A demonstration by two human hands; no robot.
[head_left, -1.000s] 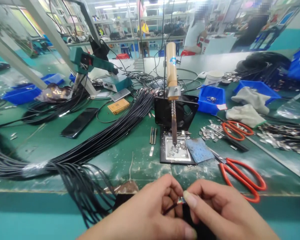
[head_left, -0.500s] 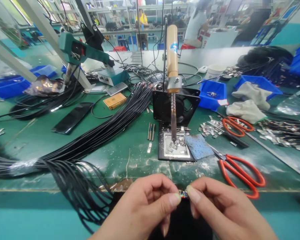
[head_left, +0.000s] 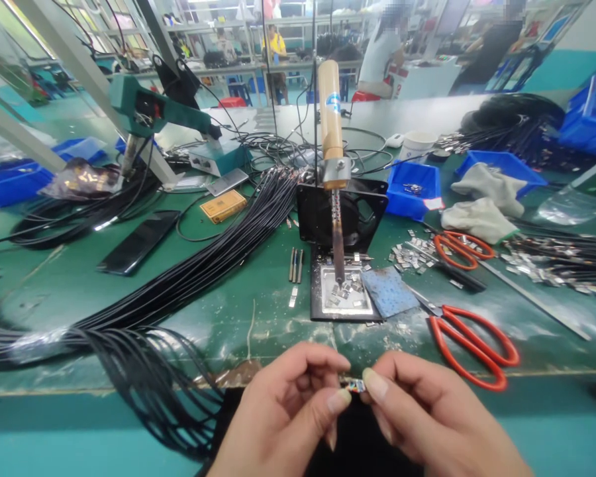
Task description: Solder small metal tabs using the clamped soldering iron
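Observation:
Low in front of the bench edge, a small metal connector with coloured wires [head_left: 356, 385] sits between my hands. My right hand [head_left: 427, 411] pinches it at its right end with thumb and fingers. On the other side, my left hand [head_left: 293, 404] has its index finger lifted away from the thumb, and the thumb tip lies close to the coloured wires. Whether that thumb touches them I cannot tell. Beyond my hands a soldering iron [head_left: 334, 126] with a wooden handle points down at a square metal tray [head_left: 325, 301] holding small metal pieces. A blue sponge [head_left: 390, 291] lies beside it.
Red-handled scissors [head_left: 469, 344] lie at right, near another pair [head_left: 464, 248]. A bundle of black cables [head_left: 193, 278] crosses the left side and hangs over the edge. Behind the tray stands a black fan [head_left: 345, 212]. A phone [head_left: 139, 242] and blue bins [head_left: 412, 189] are farther back.
My left index finger has lifted and parted from the thumb, showing more of the connector. My right hand keeps its pinch. The view has shifted slightly.

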